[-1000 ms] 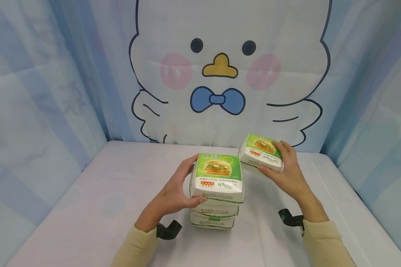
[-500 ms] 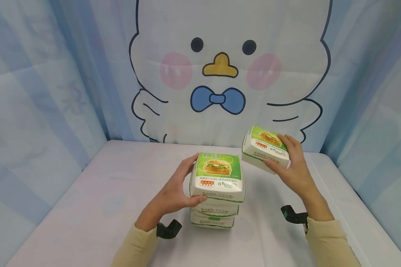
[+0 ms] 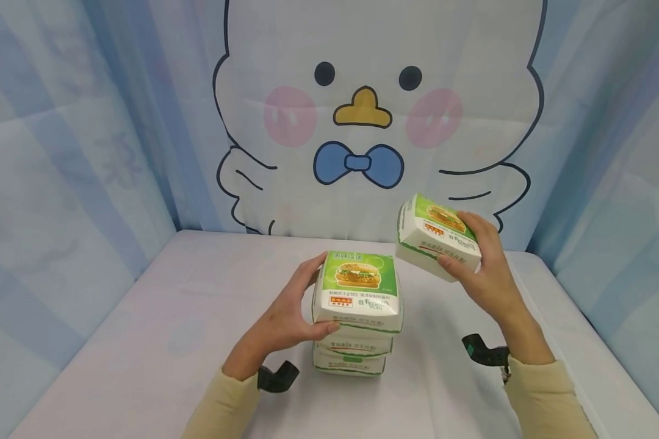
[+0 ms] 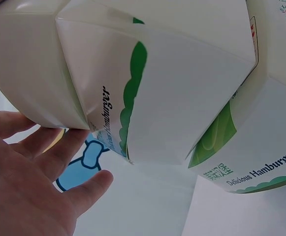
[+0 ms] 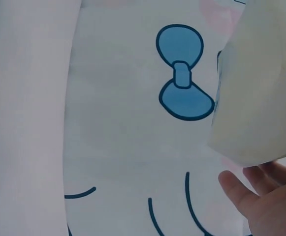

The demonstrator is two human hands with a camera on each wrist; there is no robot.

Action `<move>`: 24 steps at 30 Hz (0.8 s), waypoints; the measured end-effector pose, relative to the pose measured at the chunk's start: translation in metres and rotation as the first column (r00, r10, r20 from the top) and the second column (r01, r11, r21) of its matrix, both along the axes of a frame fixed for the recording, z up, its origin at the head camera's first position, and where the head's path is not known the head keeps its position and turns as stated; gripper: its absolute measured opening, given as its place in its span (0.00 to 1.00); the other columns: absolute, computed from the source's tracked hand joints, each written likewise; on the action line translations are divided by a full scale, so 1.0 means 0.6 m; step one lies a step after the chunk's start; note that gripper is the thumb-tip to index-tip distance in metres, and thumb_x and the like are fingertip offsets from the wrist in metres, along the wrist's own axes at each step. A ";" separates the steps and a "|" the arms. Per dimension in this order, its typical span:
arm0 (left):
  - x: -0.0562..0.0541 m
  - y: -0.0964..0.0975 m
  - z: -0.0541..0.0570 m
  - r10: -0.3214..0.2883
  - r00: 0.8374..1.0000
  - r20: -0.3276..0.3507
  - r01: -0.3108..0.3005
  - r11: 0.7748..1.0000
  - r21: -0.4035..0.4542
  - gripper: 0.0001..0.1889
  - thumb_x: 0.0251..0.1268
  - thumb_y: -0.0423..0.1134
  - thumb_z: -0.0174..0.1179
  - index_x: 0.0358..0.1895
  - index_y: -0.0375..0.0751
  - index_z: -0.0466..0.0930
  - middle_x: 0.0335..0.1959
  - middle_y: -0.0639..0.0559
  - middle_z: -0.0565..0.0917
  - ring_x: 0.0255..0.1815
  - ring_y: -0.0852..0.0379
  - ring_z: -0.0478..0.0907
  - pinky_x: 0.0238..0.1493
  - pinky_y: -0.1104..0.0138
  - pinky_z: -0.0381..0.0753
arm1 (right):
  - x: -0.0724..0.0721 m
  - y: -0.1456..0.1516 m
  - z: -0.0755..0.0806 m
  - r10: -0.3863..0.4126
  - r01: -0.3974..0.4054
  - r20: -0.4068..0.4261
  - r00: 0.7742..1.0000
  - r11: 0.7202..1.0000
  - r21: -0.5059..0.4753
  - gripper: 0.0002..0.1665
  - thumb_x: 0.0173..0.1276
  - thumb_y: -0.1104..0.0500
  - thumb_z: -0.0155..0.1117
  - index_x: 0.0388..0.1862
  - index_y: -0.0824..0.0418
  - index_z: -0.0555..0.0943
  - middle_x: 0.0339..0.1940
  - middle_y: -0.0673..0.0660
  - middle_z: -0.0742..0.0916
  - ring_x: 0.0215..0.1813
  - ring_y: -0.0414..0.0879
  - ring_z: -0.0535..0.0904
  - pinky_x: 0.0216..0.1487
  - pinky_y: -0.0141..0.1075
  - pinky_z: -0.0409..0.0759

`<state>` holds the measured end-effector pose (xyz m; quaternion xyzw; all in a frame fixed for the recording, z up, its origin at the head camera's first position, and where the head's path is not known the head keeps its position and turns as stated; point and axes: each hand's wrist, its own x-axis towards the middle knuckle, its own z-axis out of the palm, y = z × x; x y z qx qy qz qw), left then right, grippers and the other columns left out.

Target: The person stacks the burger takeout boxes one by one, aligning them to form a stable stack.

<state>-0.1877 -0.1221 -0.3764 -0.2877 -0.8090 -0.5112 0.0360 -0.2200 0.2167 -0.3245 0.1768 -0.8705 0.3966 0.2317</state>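
Note:
Three green-and-white hamburger boxes stand stacked on the table; a burger picture shows on the top box [image 3: 357, 277]. My left hand [image 3: 285, 314] grips that top box from its left side, thumb on the front face and fingers at the back. Beneath it, the middle box [image 3: 359, 346] and bottom box [image 3: 348, 364] show mostly their front faces. Up and to the right, my right hand [image 3: 489, 274] holds another hamburger box [image 3: 439, 238] in the air, tilted. In the right wrist view, the fingers [image 5: 236, 189] lie along this box's edge.
A pale cloth covers the table [image 3: 208, 274]. Behind it hangs a curtain [image 3: 362, 213] with a cartoon bird and blue bow tie. More blue-white curtains [image 3: 60, 183] close in both sides.
My right hand has lifted its box up and slightly right, away from the stack, and the box has tilted more. My left hand and the stack have stayed in place.

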 end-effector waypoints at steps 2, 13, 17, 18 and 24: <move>0.000 0.000 0.000 0.000 1.000 -0.003 0.000 1.000 0.000 0.55 0.51 0.44 0.73 0.80 0.60 0.45 0.77 0.57 0.56 0.76 0.49 0.60 0.73 0.37 0.61 | 0.003 -0.004 0.004 0.012 -0.012 -0.009 1.000 1.000 -0.003 0.47 0.64 0.56 0.69 0.79 0.47 0.58 0.78 0.57 0.60 0.63 0.56 0.66 0.49 0.17 0.68; 0.001 0.000 -0.001 -0.001 1.000 -0.003 0.001 1.000 -0.001 0.55 0.51 0.45 0.73 0.79 0.61 0.45 0.77 0.58 0.56 0.76 0.50 0.60 0.73 0.38 0.61 | 0.018 -0.032 0.026 0.115 -0.116 -0.031 0.993 0.993 -0.016 0.46 0.63 0.59 0.67 0.78 0.48 0.59 0.77 0.56 0.62 0.62 0.50 0.66 0.49 0.15 0.72; 0.001 0.000 -0.001 -0.007 1.000 -0.005 0.007 1.000 0.002 0.55 0.51 0.45 0.73 0.79 0.61 0.45 0.77 0.57 0.56 0.76 0.50 0.60 0.73 0.38 0.62 | 0.023 -0.042 0.030 0.144 -0.145 -0.044 0.989 0.989 0.001 0.46 0.62 0.59 0.67 0.77 0.50 0.59 0.76 0.56 0.63 0.61 0.51 0.67 0.48 0.16 0.75; 0.001 0.000 -0.001 -0.008 1.000 -0.006 0.008 1.000 0.003 0.55 0.51 0.45 0.73 0.79 0.61 0.45 0.77 0.57 0.56 0.76 0.50 0.60 0.73 0.38 0.62 | 0.025 -0.044 0.031 0.153 -0.152 -0.049 0.987 0.988 0.008 0.45 0.62 0.59 0.67 0.77 0.50 0.59 0.75 0.57 0.63 0.60 0.51 0.68 0.48 0.17 0.75; 0.000 -0.001 0.000 -0.019 1.000 -0.015 0.019 1.000 0.011 0.55 0.52 0.44 0.73 0.79 0.62 0.45 0.77 0.57 0.56 0.76 0.49 0.60 0.72 0.39 0.65 | 0.035 -0.059 0.040 0.192 -0.190 -0.052 0.980 0.981 0.039 0.45 0.63 0.58 0.68 0.77 0.49 0.59 0.75 0.56 0.63 0.60 0.53 0.69 0.48 0.21 0.79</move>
